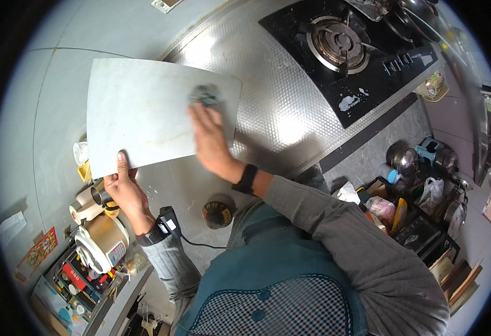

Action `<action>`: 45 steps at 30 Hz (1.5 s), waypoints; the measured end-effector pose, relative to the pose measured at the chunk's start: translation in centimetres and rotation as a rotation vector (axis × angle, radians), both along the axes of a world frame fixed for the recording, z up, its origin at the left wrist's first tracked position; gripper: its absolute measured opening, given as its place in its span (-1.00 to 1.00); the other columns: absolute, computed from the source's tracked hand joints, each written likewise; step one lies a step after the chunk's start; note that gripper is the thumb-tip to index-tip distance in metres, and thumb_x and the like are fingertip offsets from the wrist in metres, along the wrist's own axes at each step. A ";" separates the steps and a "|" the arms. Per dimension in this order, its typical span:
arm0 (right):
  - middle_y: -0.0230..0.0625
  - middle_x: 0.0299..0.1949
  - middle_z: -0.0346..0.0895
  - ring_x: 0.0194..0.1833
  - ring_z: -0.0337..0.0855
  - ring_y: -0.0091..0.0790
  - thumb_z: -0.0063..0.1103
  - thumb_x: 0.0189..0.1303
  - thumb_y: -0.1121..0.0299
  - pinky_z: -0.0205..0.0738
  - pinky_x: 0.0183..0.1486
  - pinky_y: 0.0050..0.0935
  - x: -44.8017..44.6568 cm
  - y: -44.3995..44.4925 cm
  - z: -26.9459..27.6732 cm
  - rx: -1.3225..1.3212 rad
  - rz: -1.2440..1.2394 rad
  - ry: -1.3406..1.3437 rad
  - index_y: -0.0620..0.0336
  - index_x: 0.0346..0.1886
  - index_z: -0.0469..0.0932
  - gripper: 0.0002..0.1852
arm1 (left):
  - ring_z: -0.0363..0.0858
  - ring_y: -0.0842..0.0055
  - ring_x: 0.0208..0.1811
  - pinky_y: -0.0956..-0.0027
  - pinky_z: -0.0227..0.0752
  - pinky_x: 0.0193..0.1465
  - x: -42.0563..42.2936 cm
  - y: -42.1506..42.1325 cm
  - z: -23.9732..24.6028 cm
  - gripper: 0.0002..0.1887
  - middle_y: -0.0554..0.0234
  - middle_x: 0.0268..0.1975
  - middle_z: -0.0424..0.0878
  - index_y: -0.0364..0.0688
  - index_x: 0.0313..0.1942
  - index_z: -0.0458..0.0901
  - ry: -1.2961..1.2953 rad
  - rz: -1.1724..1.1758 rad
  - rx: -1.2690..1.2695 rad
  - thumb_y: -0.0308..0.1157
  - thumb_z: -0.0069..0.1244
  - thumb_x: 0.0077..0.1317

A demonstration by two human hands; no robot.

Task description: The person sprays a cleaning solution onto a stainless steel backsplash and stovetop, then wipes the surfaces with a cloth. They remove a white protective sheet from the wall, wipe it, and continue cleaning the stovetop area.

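Note:
A pale, flat rectangular panel (pixel 144 113) is held above the steel counter, its near left edge gripped by my left hand (pixel 127 189) with the thumb on top. My right hand (pixel 209 138) lies over the panel's right part, fingers pointing away from me. Under and beyond those fingertips is a dark, blurred scrubbing pad or cloth (pixel 205 94), touching the panel's face. Faint brownish streaks mark that face. The panel's underside and the fingers of my left hand behind it are mostly hidden.
A black gas hob (pixel 308 54) with white foam on it is set into the textured steel counter (pixel 266 96). A rice cooker (pixel 102 243) and bottles stand at left. Pots (pixel 403 157) and bags crowd the lower right. A dark round object (pixel 217 215) sits near my body.

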State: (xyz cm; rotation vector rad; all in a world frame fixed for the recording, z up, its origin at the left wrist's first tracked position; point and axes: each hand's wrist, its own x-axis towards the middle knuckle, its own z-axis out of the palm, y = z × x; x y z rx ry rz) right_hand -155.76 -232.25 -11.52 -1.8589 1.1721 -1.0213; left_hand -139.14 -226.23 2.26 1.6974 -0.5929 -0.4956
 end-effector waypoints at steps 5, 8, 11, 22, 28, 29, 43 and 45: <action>0.11 0.59 0.12 0.49 0.19 0.20 0.04 0.22 0.69 0.57 0.31 -0.17 5.1 -1.7 9.3 -0.253 0.292 -0.378 0.44 0.44 0.36 -0.37 | 0.75 0.58 -0.02 0.45 0.66 -0.03 -0.2 0.0 0.3 -0.69 0.18 0.05 0.77 -0.27 0.19 0.64 0.042 -0.061 -0.037 -0.44 0.15 0.50; -0.04 0.63 0.09 0.55 0.15 0.13 -0.03 0.20 0.75 0.53 0.38 -0.19 4.7 -3.8 9.4 -0.280 0.387 -0.316 0.28 0.48 0.37 -0.31 | 0.74 0.57 -0.02 0.43 0.68 -0.01 -0.2 0.1 0.3 -0.69 0.16 0.06 0.77 -0.29 0.20 0.63 0.021 -0.068 -0.052 -0.45 0.14 0.50; -0.18 0.70 -0.06 0.62 0.04 0.13 -0.18 0.24 0.79 0.38 0.53 -0.18 2.7 -6.5 5.4 -0.059 0.272 -0.116 0.12 0.58 0.27 -0.22 | 0.74 0.56 -0.04 0.41 0.69 -0.03 0.2 0.6 0.3 -0.69 0.18 0.04 0.77 -0.29 0.20 0.62 -0.013 -0.067 0.000 -0.45 0.14 0.50; 0.14 0.67 -0.11 0.62 0.05 0.16 0.01 0.40 0.62 0.07 0.63 -0.11 0.5 -6.2 0.8 0.086 -0.009 -0.134 0.42 0.58 0.13 -0.32 | 0.68 0.65 -0.17 0.49 0.59 -0.18 -1.1 1.7 -0.2 -0.74 0.27 -0.08 0.78 -0.30 0.11 0.67 -0.056 0.002 0.019 -0.40 0.19 0.49; 0.19 0.65 -0.06 0.62 -0.01 0.28 0.02 0.41 0.52 0.05 0.64 -0.04 6.1 -7.2 11.3 -0.163 0.228 -0.317 0.54 0.51 0.22 -0.38 | 0.70 0.59 -0.10 0.44 0.65 -0.07 -1.3 1.7 0.1 -0.71 0.21 -0.01 0.76 -0.32 0.14 0.65 -0.076 -0.036 0.024 -0.40 0.17 0.50; 0.19 0.65 -0.06 0.62 -0.01 0.28 0.02 0.42 0.50 0.06 0.64 -0.03 6.2 -7.4 11.9 -0.197 0.252 -0.312 0.53 0.51 0.23 -0.38 | 0.70 0.58 -0.08 0.42 0.66 -0.05 -1.4 1.7 0.1 -0.71 0.20 0.01 0.76 -0.32 0.14 0.64 -0.087 -0.046 0.022 -0.40 0.17 0.50; 0.25 0.65 -0.12 0.61 0.05 0.22 -0.04 0.58 0.19 0.06 0.62 -0.08 -3.7 -7.5 -3.5 0.393 -0.098 0.017 0.46 0.59 0.08 -0.30 | 0.62 0.70 -0.22 0.52 0.55 -0.21 -1.6 2.4 -0.3 -0.72 0.35 -0.16 0.74 -0.27 0.06 0.66 -0.158 -0.032 0.089 -0.28 0.20 0.50; 0.28 0.64 -0.13 0.62 0.02 0.24 -0.04 0.57 0.22 0.03 0.63 -0.07 -2.4 -7.6 -1.5 0.341 -0.073 -0.054 0.54 0.57 0.08 -0.30 | 0.62 0.70 -0.22 0.51 0.56 -0.20 -1.5 2.4 -0.2 -0.72 0.35 -0.16 0.74 -0.27 0.05 0.66 -0.166 -0.049 0.098 -0.28 0.20 0.50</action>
